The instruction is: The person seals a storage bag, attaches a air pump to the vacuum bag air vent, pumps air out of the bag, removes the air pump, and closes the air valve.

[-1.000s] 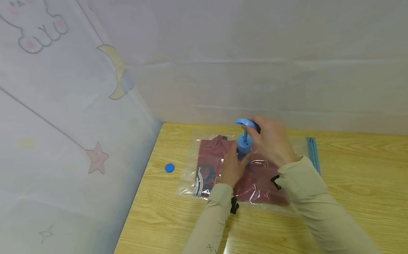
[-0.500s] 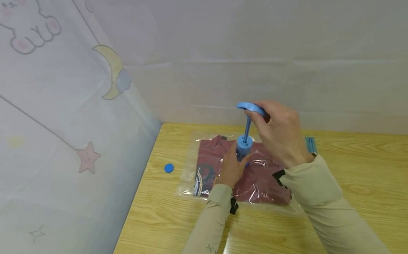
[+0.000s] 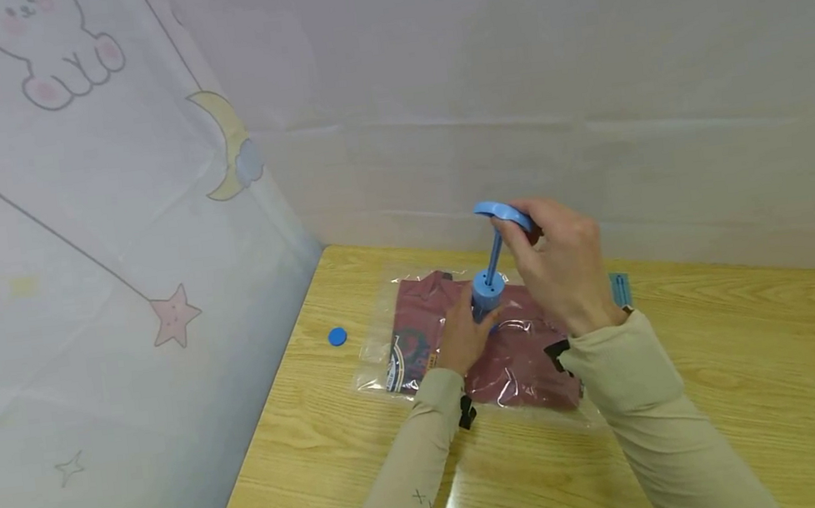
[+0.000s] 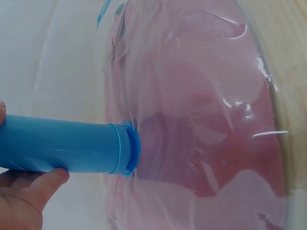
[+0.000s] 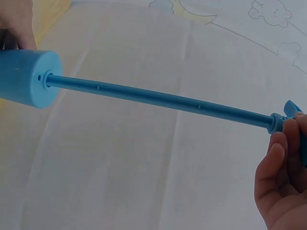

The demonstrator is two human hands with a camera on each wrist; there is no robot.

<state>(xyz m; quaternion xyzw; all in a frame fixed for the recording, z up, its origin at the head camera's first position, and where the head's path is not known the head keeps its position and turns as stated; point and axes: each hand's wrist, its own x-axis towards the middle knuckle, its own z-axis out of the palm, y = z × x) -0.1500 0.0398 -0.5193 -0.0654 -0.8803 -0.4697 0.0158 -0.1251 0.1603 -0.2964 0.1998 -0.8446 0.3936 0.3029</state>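
A blue hand pump [image 3: 486,295] stands on a clear plastic vacuum bag [image 3: 372,373] that holds folded maroon clothing [image 3: 519,371]. My left hand [image 3: 461,338] grips the pump barrel [image 4: 62,143] low down, thumb on one side. In the left wrist view, the barrel's end meets a blue round valve [image 4: 132,148] on the bag. My right hand [image 3: 559,258] holds the pump handle [image 3: 503,214], fingers curled round it. Between handle and barrel, the long thin rod [image 5: 158,98] is drawn well out, tilted slightly right. Part of the handle lies hidden behind my right fingers.
A small blue round cap [image 3: 337,336] lies on the wooden table [image 3: 307,433], left of the bag. The bag's blue zip edge [image 3: 620,290] shows beyond my right wrist. Pale printed wall sheets [image 3: 444,174] rise directly behind and to the left of the table.
My right hand has risen with the handle and moved a little right, drawing more rod out of the barrel. Over the last half second it barely moves. My left hand stays put.
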